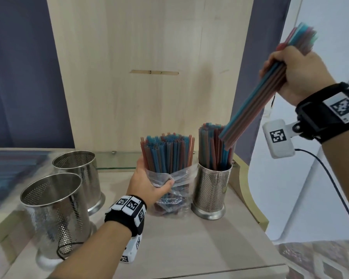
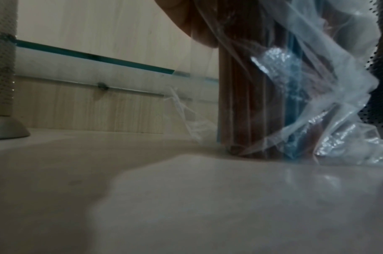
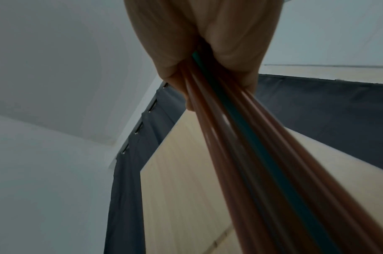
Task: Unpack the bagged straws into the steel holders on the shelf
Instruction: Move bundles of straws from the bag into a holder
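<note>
A clear plastic bag (image 1: 177,182) of blue and red-brown straws (image 1: 165,156) stands upright on the shelf; my left hand (image 1: 149,184) grips it around the middle. In the left wrist view the bag (image 2: 316,96) and its straws (image 2: 247,106) rest on the shelf. My right hand (image 1: 294,71) holds a bundle of straws (image 1: 258,99) slanted down to the left, its lower end over the right steel holder (image 1: 212,190), which has several straws standing in it. The right wrist view shows my right hand (image 3: 208,48) wrapped round that bundle (image 3: 247,154).
Two empty perforated steel holders (image 1: 77,172) (image 1: 54,216) stand at the left of the wooden shelf (image 1: 179,248). A wooden back panel (image 1: 149,67) rises behind. A glass ledge (image 1: 113,160) runs along the back. The shelf's right edge curves off beside the filled holder.
</note>
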Motion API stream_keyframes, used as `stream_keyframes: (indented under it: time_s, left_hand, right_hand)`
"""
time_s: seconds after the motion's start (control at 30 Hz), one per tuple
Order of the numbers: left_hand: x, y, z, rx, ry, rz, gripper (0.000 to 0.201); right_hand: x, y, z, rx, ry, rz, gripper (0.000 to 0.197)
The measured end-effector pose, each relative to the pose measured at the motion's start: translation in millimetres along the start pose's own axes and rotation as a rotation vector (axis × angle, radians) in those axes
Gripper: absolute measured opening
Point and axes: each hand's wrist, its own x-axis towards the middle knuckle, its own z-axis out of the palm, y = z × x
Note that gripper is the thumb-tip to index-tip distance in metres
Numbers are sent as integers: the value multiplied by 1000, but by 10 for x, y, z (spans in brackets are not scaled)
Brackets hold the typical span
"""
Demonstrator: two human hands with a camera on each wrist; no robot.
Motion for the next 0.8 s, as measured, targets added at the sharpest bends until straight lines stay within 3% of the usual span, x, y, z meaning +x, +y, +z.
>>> stream_keyframes:
  time_s: [0.3, 0.5, 0.6, 0.73, 0.8]
  left_hand:
    - [4, -20, 13, 36, 4, -8, 92]
    - [-8, 10, 23, 32, 9, 11, 87]
    - [-9, 16, 28, 33, 9, 12, 86]
    - [-3, -3, 36, 40, 8, 9, 89]
    - [-1, -10, 44, 38, 5, 5, 90]
  right_hand:
    - [-417, 737, 47, -442, -170, 47, 16]
    - [-518, 1125, -34, -631, -102, 42, 6]
    - [-571, 1230, -23, -730, -20, -22, 25]
    - [-785, 1318, -26, -752, 4, -159, 74]
    - [-796, 1348, -47, -775, -1, -194, 74]
